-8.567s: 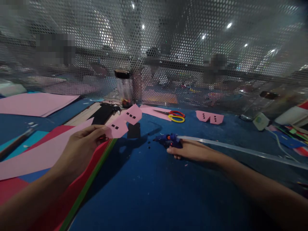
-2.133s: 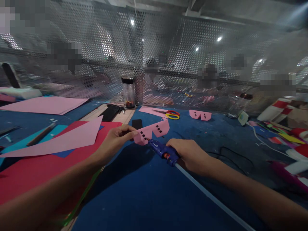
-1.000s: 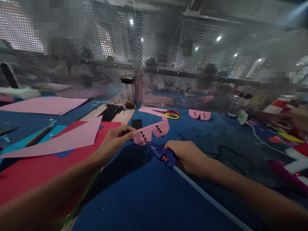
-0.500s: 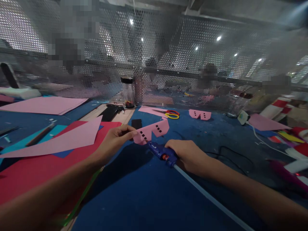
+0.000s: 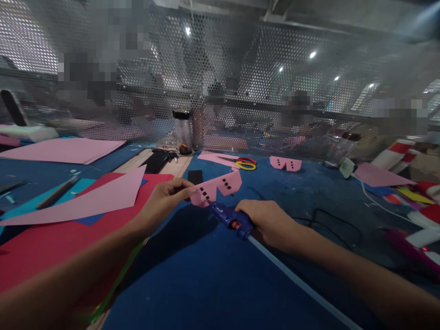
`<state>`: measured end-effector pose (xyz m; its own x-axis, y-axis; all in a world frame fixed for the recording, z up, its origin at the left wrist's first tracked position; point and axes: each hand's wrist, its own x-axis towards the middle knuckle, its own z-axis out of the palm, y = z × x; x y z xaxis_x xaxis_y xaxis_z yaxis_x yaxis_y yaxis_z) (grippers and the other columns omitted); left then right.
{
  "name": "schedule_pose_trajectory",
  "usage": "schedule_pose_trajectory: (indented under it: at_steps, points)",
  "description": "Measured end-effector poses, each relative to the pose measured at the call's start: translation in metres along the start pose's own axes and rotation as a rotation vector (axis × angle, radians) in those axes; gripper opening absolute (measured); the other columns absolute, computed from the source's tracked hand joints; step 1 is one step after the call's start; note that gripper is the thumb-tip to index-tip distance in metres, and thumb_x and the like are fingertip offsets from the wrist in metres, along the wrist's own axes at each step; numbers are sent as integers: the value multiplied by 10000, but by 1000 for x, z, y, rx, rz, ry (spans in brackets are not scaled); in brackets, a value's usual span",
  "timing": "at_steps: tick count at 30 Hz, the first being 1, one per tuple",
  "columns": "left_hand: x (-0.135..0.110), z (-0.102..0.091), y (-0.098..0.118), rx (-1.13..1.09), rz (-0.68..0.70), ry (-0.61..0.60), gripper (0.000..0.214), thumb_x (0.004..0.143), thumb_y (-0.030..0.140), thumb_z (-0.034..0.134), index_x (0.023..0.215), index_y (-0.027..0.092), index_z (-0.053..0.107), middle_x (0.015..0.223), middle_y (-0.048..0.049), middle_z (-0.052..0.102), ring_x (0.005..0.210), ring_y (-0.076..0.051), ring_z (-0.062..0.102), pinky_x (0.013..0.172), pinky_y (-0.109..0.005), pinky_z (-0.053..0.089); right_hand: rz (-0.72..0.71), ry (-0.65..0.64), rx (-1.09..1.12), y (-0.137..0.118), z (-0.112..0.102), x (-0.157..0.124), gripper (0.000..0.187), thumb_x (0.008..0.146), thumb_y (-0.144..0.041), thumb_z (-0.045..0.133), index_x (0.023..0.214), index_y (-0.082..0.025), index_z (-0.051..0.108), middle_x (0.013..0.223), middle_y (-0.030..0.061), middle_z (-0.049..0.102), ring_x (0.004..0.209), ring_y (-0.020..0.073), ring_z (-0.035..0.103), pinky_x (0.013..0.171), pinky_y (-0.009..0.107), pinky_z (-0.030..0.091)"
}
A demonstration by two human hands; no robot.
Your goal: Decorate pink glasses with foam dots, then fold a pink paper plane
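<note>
My left hand [image 5: 174, 192] pinches the left end of a pink paper cutout [image 5: 229, 185], which is notched in the middle and bears small black squares on both halves. In my right hand [image 5: 264, 217] is a blue glue gun [image 5: 225, 216], with a long pale glue stick [image 5: 295, 277] sticking out of its back. The gun's nozzle is at the cutout's lower left edge, near the black squares; whether it touches is too small to tell. Farther back lies a similar pink cutout [image 5: 286, 163] with black squares.
Scissors [image 5: 245, 163] with red and yellow handles lie beyond my hands, partly on a pink strip. Pink sheets [image 5: 65, 150] and red paper [image 5: 103, 238] cover the left side. A lidded jar [image 5: 183, 133] stands by the perforated metal screen [image 5: 240, 68]. A black cable [image 5: 330, 213] curls at right.
The glue gun's nozzle has shifted very slightly up and left against the cutout. Both hands keep their holds, and the objects on the table are unmoved.
</note>
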<state>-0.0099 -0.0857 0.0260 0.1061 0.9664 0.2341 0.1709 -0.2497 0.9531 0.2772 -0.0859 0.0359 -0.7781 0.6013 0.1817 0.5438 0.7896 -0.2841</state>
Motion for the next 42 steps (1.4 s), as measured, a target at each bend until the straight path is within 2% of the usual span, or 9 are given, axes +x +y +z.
schedule_pose_trajectory:
  at_steps: [8, 16, 21, 27, 42]
  points:
    - [1, -1, 0, -12, -16, 10, 177, 875, 340, 668, 790, 189, 704, 830, -44, 737, 838, -211, 677, 873, -361, 491, 22, -20, -26, -3, -3, 1, 157, 923, -233, 608, 1076, -202, 597, 1072, 64, 707, 926, 219, 652, 735, 311, 419]
    - [2, 0, -2, 22, -4, 42, 165, 855, 321, 683, 752, 195, 710, 784, -13, 698, 793, -164, 623, 775, -276, 447, 6, 13, 23, 0, -5, -1, 210, 860, -139, 579, 1060, -203, 581, 1060, 54, 696, 921, 210, 641, 746, 302, 422]
    - [0, 1, 1, 17, -1, 0, 178, 884, 314, 645, 769, 188, 696, 811, -30, 713, 826, -185, 647, 824, -309, 459, 7, 34, 25, 2, -4, -1, 226, 858, -141, 557, 1073, -209, 572, 1055, 52, 695, 934, 211, 639, 750, 306, 424]
    - [-2, 1, 3, 16, -20, 8, 165, 873, 327, 656, 793, 187, 693, 814, -37, 707, 825, -195, 639, 830, -334, 463, 22, 28, 16, 0, -6, -1, 209, 859, -153, 556, 1060, -206, 571, 1058, 61, 696, 923, 217, 638, 747, 315, 423]
    - [2, -1, -1, 4, -1, 40, 164, 858, 325, 687, 758, 197, 707, 790, -16, 702, 792, -170, 624, 762, -277, 463, 14, 18, -3, 3, -4, -2, 205, 872, -150, 553, 1068, -205, 574, 1057, 41, 692, 932, 213, 640, 743, 305, 410]
